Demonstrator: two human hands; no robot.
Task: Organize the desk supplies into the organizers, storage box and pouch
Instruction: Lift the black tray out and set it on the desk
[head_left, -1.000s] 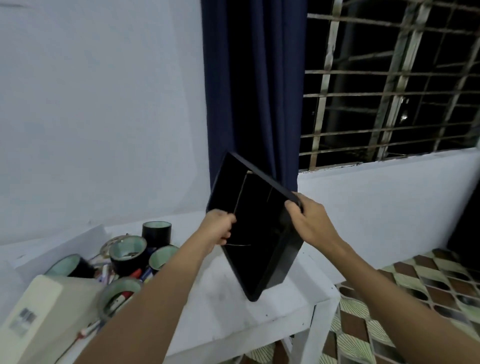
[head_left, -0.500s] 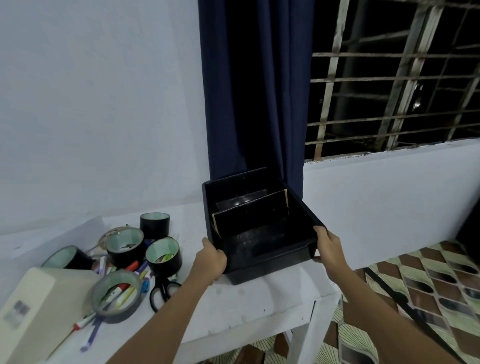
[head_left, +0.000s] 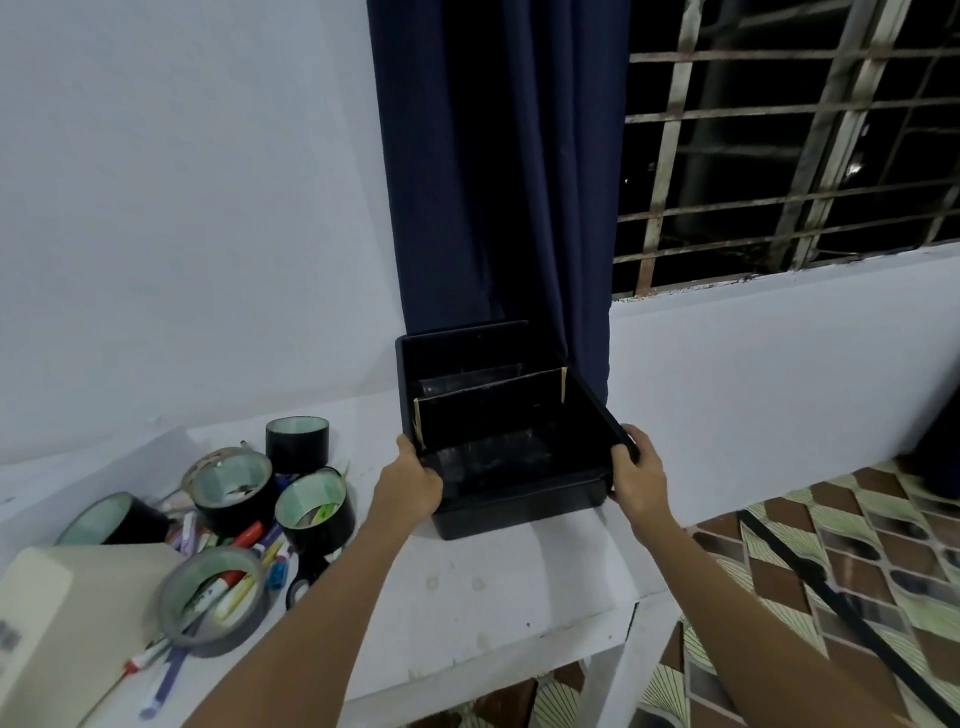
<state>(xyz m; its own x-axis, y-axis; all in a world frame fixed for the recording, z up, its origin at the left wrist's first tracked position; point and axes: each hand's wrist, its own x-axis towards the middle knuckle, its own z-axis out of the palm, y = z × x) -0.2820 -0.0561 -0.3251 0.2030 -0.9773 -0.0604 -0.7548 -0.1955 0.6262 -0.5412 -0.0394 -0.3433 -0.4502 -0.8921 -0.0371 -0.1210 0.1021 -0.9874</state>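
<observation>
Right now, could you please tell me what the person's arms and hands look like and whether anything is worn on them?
Both arms are bare from the bottom edge of the picture to the fingertips: no sleeves show. The left hand and the right hand wear no gloves, and no watch, bracelet or ring can be seen on the wrists or fingers that show. No markings or cables are visible on either arm.

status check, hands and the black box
Left hand and right hand grip black box on white table. Box empty. Tape rolls clear, left.

Tape rolls (head_left: 270, 488) crowd table's (head_left: 498, 587) left; front bare
</observation>
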